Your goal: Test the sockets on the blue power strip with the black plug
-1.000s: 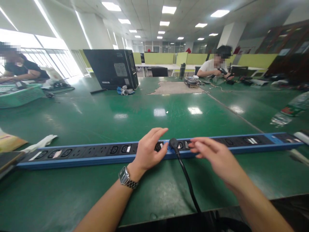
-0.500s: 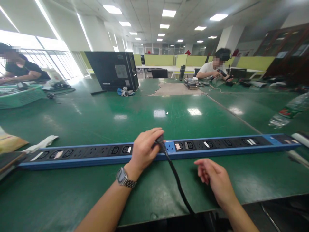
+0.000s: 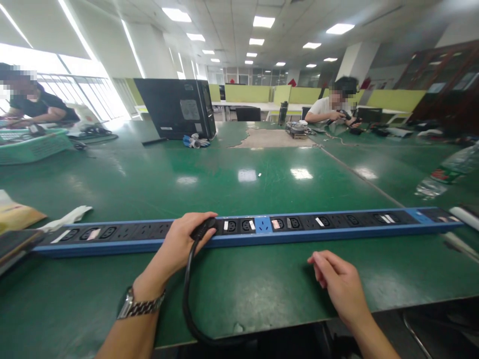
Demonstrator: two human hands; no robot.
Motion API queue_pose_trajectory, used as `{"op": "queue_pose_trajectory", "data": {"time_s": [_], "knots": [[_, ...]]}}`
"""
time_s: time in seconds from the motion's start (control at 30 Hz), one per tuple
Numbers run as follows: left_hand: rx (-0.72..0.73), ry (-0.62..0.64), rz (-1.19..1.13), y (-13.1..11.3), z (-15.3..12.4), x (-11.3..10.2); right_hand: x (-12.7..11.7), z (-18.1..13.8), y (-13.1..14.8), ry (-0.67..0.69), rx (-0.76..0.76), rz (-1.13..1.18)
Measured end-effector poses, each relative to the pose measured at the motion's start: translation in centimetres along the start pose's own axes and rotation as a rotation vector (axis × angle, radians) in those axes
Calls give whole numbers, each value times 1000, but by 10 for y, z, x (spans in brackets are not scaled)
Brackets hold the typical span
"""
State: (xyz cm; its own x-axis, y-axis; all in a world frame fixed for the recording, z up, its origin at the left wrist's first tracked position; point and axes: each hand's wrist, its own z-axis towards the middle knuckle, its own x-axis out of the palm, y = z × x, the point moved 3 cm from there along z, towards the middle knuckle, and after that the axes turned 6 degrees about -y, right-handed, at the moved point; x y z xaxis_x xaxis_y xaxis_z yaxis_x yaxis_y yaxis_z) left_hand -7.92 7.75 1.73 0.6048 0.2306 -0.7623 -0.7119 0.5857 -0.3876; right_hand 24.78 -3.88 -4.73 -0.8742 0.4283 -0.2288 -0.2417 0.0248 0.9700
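Observation:
A long blue power strip (image 3: 337, 230) with several black sockets lies across the green table (image 3: 243, 184) in front of me. My left hand (image 3: 179, 244), with a metal watch on its wrist, grips a black plug (image 3: 200, 229) and holds it against a socket left of the strip's middle. The plug's black cable (image 3: 186, 299) loops down over the table's near edge. My right hand (image 3: 339, 284) rests on the table in front of the strip, fingers loosely curled, holding nothing.
A black computer case (image 3: 175, 107) stands at the back. A person (image 3: 333, 107) works at the far right, another person (image 3: 30, 104) at the far left beside a green basket (image 3: 33, 147). White cloth (image 3: 67, 218) and a plastic bottle (image 3: 449, 172) lie near the strip's ends.
My left hand took hold of the plug and carried it leftward along the strip to another socket. My right hand drew back from the strip toward me.

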Motion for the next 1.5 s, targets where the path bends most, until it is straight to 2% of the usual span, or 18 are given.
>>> {"op": "queue_pose_trajectory", "data": {"time_s": [0.1,0.13,0.23,0.27,0.3,0.4,0.47,0.57,0.67,0.77,0.93,1.0,1.1,1.2,1.3,1.4,1.5], "knots": [[42,44,-48,-7,1,1,0,2,-2,6,-6,-5],[30,0,-79,-10,1,1,1,2,-2,12,-8,-10],[-77,-259,-187,-23,3,0,3,4,-1,21,-19,-27],[-92,-305,-213,-30,5,4,4,5,-1,23,-22,-31],[-64,-286,-226,-40,9,11,4,5,-1,25,-24,-34],[66,-99,-183,-69,25,39,3,5,-2,24,-27,-32],[88,-14,-134,-80,34,57,1,5,-4,17,-20,-9],[83,39,-61,-83,39,72,-1,4,-5,5,-10,46],[111,49,-11,-78,38,75,3,4,-1,-6,-2,70],[186,84,-25,-77,38,74,25,6,12,15,80,110],[198,127,19,-81,37,76,91,18,46,299,275,172],[197,147,20,-81,34,78,103,24,59,326,306,176],[171,176,26,-81,31,81,88,32,74,224,267,322],[123,182,116,-81,30,84,44,39,76,62,215,461],[171,198,203,-84,29,87,7,51,62,12,305,378],[185,199,228,-84,29,87,-6,61,44,10,387,294],[190,198,227,-84,29,87,-6,67,34,-56,379,246]]}}
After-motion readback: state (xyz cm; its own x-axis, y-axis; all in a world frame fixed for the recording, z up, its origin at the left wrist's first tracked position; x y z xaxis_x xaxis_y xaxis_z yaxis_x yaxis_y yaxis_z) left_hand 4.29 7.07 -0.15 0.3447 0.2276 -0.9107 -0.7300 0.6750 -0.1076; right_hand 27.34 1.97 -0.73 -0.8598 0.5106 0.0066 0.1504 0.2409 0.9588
